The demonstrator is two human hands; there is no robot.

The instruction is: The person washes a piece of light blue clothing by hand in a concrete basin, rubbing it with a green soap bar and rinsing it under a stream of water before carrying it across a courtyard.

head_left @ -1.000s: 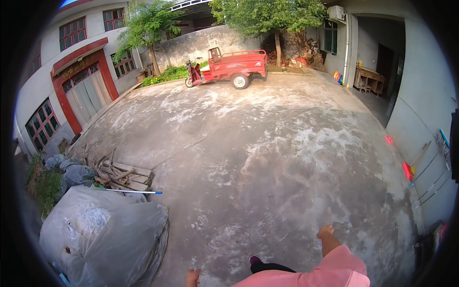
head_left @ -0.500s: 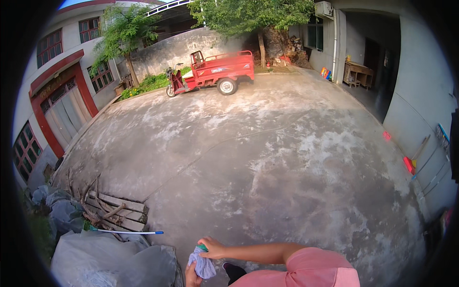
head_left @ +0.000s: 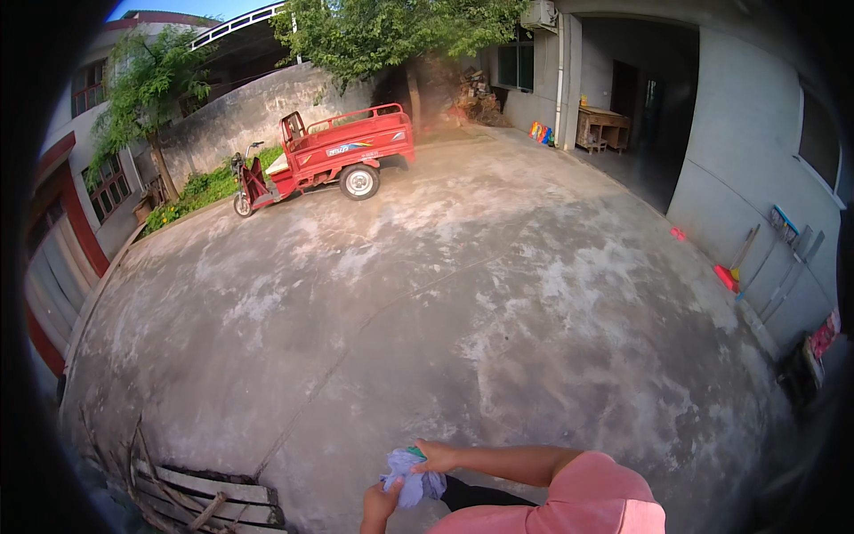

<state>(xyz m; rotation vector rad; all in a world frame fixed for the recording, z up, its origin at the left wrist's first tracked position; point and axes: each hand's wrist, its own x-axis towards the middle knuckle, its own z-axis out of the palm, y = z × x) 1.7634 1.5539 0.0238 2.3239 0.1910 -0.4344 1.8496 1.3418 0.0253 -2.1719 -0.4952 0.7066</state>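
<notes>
Low in the view, a pale lilac-grey cloth [head_left: 420,488] is bunched between my two hands. My right hand [head_left: 436,457] grips its upper edge, beside a small green piece [head_left: 415,452] whose kind I cannot make out. From the lower left, my left hand [head_left: 381,501] closes on the cloth's left side. Folds of fabric hang between the hands and hide some of the fingertips. My right arm reaches across from a pink sleeve [head_left: 596,494].
Weathered concrete [head_left: 400,356] spreads ahead. Sticks lie on slats [head_left: 213,489] at lower left. A red cargo tricycle [head_left: 347,147] stands far off by a wall. Along the right wall are a red dustpan [head_left: 727,278] and a blue-headed broom [head_left: 785,222].
My view has turned right, so the tricycle sits further left and the grey sheet and pole have left the picture. The cloth looks more spread out between my hands.
</notes>
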